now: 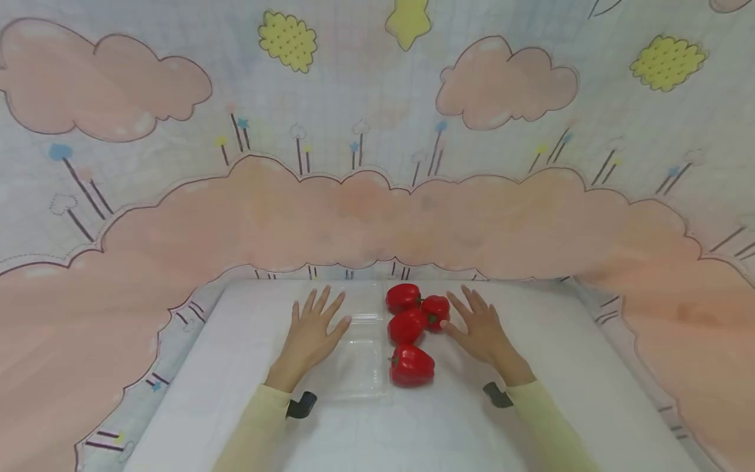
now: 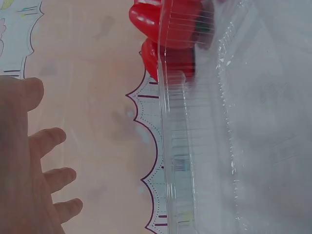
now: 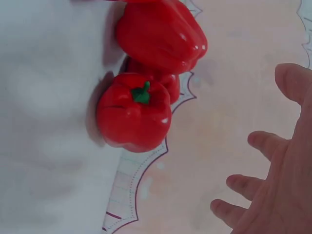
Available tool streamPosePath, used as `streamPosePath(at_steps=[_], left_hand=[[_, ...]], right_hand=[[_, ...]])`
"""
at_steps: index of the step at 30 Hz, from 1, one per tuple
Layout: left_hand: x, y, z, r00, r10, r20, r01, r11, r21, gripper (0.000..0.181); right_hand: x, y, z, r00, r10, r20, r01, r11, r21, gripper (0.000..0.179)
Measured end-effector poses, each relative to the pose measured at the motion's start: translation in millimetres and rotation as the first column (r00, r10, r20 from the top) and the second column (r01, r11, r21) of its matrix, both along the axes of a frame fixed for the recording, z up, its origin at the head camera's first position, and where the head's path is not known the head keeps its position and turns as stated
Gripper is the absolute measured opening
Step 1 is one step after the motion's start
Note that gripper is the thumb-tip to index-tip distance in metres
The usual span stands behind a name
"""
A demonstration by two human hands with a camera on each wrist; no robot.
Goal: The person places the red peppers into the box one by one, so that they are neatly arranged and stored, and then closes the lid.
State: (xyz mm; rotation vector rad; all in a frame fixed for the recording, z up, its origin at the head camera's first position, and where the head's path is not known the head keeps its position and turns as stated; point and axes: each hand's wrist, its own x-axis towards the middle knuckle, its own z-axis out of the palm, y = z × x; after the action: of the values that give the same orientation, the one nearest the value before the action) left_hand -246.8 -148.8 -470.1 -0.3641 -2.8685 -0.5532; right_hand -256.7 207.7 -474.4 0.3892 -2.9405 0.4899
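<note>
Fingers are spread wide on both hands, left hand [image 1: 310,335] by the 9 o'clock side of the clear plastic tray [image 1: 366,367], right hand [image 1: 485,333] at 3 o'clock from the red peppers [image 1: 413,367]. Just one tray, four peppers: they sit roughly 2 to 4 o'clock off it, three bunched, one at 6 o'clock of those. White tabletop [image 1: 448,432] underneath, cute cloud-print cloth [image 1: 377,219] at 12 o'clock and round both sides.

Four glossy red peppers [image 1: 407,326] lying beside clear plastic tray [image 1: 361,367].

Near tabletop [image 1: 407,436] free, peppers [image 1: 407,326] beyond
</note>
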Motion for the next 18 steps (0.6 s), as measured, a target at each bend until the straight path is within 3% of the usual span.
streamPosePath(at_steps=[10,18], left_hand=[[10.3,-10.6,1.0,0.999,0.04,-0.016,-0.038,0.995,0.09,0.057],[21.5,-14.7,3.4,0.991,0.057,-0.119,-0.037,0.985,0.169,0.053]], right_hand=[[1.9,9,-12.5,1.0,-0.006,-0.013,0.004,0.988,-0.154,0.072],[9.6,10,-14.3,0.996,0.014,0.084,0.011,0.956,-0.292,0.07]])
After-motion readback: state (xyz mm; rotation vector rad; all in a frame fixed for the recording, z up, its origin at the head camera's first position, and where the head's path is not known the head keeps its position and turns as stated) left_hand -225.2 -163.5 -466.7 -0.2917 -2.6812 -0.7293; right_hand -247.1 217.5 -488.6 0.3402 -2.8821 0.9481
